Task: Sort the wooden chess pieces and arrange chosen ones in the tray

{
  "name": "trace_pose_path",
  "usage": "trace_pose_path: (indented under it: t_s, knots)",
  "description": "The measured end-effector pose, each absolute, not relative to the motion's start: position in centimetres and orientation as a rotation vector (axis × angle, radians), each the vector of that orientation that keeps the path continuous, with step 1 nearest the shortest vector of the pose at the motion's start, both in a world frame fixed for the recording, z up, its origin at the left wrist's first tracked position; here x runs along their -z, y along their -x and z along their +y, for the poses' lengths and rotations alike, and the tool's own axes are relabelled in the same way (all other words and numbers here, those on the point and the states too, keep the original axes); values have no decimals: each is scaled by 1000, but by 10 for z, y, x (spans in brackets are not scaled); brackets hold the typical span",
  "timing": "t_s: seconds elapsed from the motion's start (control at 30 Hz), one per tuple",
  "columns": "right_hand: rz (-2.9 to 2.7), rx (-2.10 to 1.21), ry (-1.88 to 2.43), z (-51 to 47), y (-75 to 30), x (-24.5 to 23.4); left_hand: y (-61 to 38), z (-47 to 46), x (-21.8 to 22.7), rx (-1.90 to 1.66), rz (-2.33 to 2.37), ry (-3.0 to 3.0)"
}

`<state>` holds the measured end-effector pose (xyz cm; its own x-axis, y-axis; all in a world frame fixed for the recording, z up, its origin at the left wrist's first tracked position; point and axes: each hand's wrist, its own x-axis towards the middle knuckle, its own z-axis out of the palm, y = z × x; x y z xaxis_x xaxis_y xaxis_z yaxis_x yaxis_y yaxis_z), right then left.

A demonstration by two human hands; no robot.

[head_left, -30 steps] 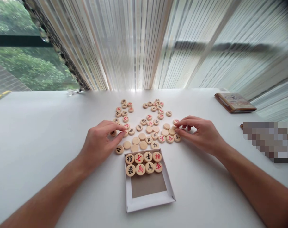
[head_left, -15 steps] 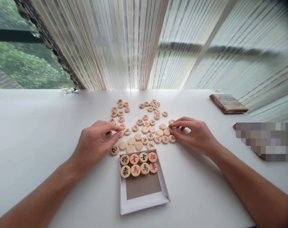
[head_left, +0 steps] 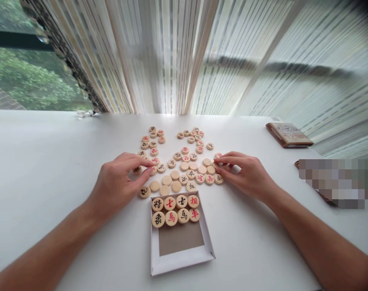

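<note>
Many wooden xiangqi pieces (head_left: 173, 163) lie spread on the white table, some showing red or black characters, others blank side up. At the left of the spread, my left hand (head_left: 121, 176) has thumb and forefinger closed about a red-marked xiangqi piece (head_left: 153, 170), partly hidden by the fingertips. Across from it, my right hand (head_left: 242, 169) pinches a xiangqi piece (head_left: 214, 164) mostly covered by its fingers. Nearest to me, a shallow white box (head_left: 181, 258) holds two rows of pieces, characters up, at its far end; its brown bottom shows below them.
At the back right lies a flat brown box (head_left: 289, 135) with a printed top. A pixelated object (head_left: 338, 182) rests nearer on the right. Striped string curtains (head_left: 171, 60) hang behind the table (head_left: 50, 161), with a window at the left.
The camera view has shifted slightly. Both hands stay at the same pieces, with only slight movement of the right fingers; the pieces in the box are unchanged.
</note>
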<state>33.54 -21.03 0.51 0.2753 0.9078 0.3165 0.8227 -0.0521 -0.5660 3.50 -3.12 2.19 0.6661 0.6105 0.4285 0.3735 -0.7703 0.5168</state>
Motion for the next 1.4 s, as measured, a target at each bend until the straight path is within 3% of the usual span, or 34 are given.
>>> trace_pose_path:
  t_s: [0.73,1.2,1.4]
  knots:
    - [-1664,12,1905,-209,-335,-6,-36,-31,-21,-862,762,-2511]
    - [-1421,-168,1898,-209,-329,-7,-36,-31,-21,-881,749,-2513]
    - [-854,-466,1749,-208,-334,-12,-36,-31,-21,-921,726,-2520]
